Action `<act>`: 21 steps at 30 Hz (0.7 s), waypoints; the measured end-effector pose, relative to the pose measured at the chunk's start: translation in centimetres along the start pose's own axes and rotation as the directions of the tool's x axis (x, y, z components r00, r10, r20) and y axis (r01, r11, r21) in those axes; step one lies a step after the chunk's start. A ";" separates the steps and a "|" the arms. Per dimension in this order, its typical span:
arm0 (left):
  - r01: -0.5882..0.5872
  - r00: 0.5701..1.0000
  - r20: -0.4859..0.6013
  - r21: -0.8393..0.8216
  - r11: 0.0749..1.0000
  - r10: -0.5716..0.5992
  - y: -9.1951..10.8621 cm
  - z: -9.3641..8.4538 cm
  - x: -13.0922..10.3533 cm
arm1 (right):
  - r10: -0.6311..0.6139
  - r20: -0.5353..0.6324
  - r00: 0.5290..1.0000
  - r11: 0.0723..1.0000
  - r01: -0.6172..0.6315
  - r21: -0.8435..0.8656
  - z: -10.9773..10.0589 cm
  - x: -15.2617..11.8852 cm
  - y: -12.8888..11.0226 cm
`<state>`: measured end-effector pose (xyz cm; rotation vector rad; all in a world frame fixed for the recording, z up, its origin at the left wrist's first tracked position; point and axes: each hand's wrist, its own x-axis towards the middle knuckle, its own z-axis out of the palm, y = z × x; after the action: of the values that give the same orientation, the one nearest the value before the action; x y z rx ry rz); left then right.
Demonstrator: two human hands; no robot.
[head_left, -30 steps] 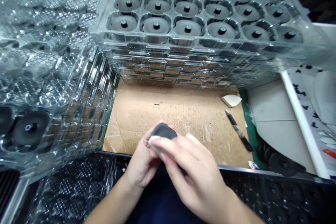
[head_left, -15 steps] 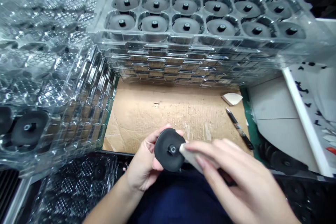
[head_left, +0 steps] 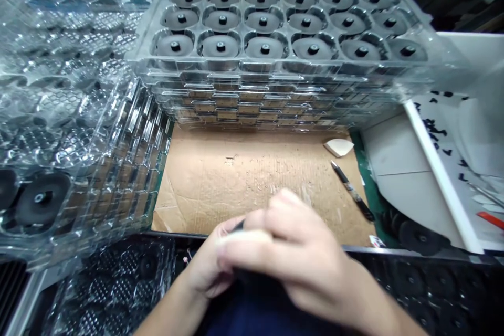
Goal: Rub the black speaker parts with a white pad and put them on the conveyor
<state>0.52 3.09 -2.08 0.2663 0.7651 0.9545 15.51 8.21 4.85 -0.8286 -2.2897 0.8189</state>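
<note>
At the front edge of the cardboard, my left hand [head_left: 208, 262] is closed around a black disc [head_left: 238, 226], of which only a dark sliver shows. My right hand [head_left: 303, 252], somewhat blurred, lies over the disc and hides most of it. Pinched in its fingers is a white sponge wedge [head_left: 252, 235], pressed close to the disc and partly covered by the fingers. The disc's short central stem, visible earlier, is hidden now.
A stack of clear plastic trays [head_left: 252, 66] full of black discs stands at the back. More clear trays [head_left: 79, 115] rise at left. On the cardboard [head_left: 220, 178] lie another sponge wedge [head_left: 339, 147] and a black pen [head_left: 352, 190]. Loose discs [head_left: 419, 236] sit at right.
My right hand has moved left with the sponge wedge, from the disc's right edge to across it, so the disc is now mostly covered. The camera view has shifted slightly.
</note>
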 end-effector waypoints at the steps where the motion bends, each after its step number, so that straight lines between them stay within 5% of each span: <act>1: 0.020 0.999 0.027 -0.031 0.999 -0.019 0.0 0.0 0.0 | 0.070 -0.050 0.996 0.997 -0.068 0.047 0.1 -0.2 0.8; 5: 0.092 0.983 0.175 -0.269 0.959 -0.045 0.1 0.3 -0.1 | 0.452 -0.101 0.886 0.890 -0.440 0.122 1.8 -1.8 5.6; 9: 0.116 0.977 0.206 -0.342 0.932 -0.046 -0.1 0.6 -0.2 | 0.524 -0.053 0.850 0.850 -0.519 0.085 5.7 -4.5 8.6; 14: 0.147 0.980 0.180 -0.367 0.918 -0.085 -0.4 0.7 -0.2 | 0.567 -0.191 0.802 0.823 -0.561 0.089 7.9 -6.7 7.7; 21: 0.173 0.968 0.234 -0.373 0.912 -0.088 -0.6 0.8 -0.5 | 0.518 -0.213 0.829 0.855 -0.508 0.101 5.4 -8.4 5.4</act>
<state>1.30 2.42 -1.58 -0.0343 0.3770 0.9121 19.23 3.77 -4.90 -1.4785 -1.8507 0.9285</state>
